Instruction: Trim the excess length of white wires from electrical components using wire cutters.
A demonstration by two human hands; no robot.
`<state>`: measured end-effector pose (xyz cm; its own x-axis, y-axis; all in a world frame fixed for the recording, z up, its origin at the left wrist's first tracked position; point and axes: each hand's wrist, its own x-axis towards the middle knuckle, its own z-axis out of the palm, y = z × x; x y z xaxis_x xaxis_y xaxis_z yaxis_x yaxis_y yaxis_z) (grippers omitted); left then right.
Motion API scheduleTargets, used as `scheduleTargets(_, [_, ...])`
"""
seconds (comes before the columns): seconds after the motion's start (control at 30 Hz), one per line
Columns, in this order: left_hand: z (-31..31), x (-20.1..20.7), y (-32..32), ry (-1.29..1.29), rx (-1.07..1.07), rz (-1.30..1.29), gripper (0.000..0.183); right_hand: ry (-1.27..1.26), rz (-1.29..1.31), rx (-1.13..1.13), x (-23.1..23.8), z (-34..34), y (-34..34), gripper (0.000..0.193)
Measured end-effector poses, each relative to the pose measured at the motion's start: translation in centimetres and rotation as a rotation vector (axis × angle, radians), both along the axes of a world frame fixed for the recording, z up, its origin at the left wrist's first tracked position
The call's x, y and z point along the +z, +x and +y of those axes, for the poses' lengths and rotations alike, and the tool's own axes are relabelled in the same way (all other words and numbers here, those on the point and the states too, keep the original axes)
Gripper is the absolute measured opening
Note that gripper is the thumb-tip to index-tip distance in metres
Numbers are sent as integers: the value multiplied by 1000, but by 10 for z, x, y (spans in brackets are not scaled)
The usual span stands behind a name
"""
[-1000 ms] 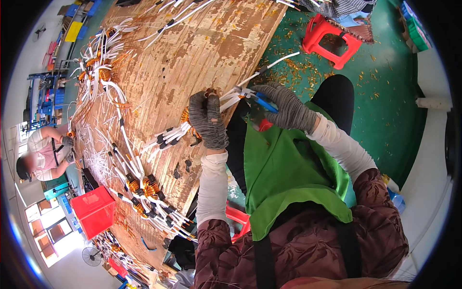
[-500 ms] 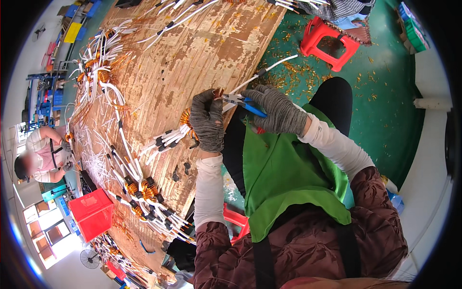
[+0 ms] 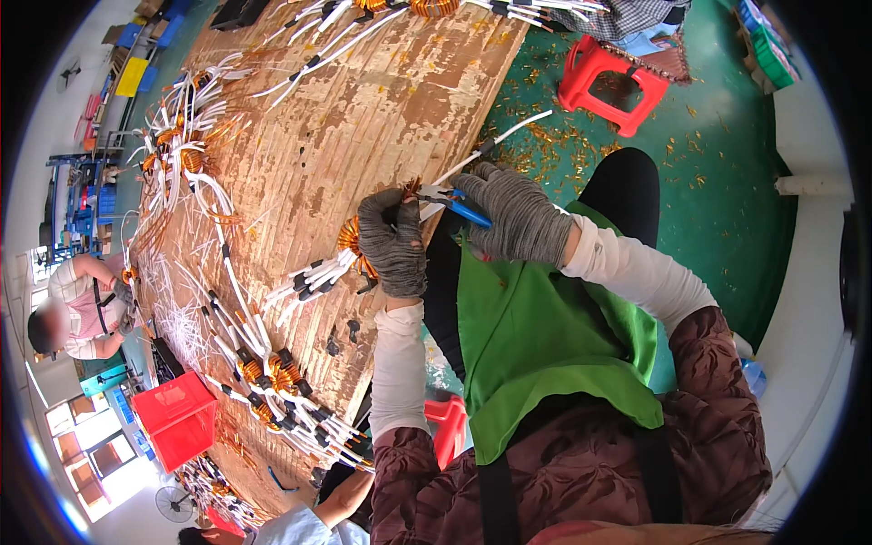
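Evidently, the right hand [image 3: 520, 218] has its grip pressed around the blue-handled pliers [image 3: 470, 213], whose tips are at the copper wire ends [image 3: 411, 188]. The left hand [image 3: 394, 243], also gloved, has its grip pinching these ends. Just beside it, over the table [image 3: 363, 109], is the orange coil [image 3: 350, 236] with white leads [image 3: 313, 275]. More coils [image 3: 283, 374] lie nearer a red crate [image 3: 173, 422]; a red stool [image 3: 627, 116] stands on the green floor [image 3: 718, 227].

The left hand [image 3: 393, 243] hides part of the copper-coloured coil [image 3: 350, 235]; what the tips of the blue-handled pliers [image 3: 468, 212] meet is too small to tell. The lower edge cuts off a pale-sleeved co-worker [image 3: 302, 528].
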<state>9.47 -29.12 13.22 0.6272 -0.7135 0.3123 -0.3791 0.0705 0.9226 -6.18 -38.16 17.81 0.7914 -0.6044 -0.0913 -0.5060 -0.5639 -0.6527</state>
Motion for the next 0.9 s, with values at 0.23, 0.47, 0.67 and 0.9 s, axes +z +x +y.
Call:
scheduleTargets(0.23, [0,-3,2,-20,-1,70,16,-320,-133,-32,-15,1,1,55])
scheduleTargets(0.47, [-2,10,24,109,-81,-668,20,-488,-161,-48,-21,5,4,50])
scheduleTargets(0.67, [-4,7,25,239,-191,-618,15,596,-255,-62,-21,-1,3,38])
scheduleTargets(0.9, [-6,-7,34,238,-256,-182,18,423,-228,-24,-30,-4,6,45])
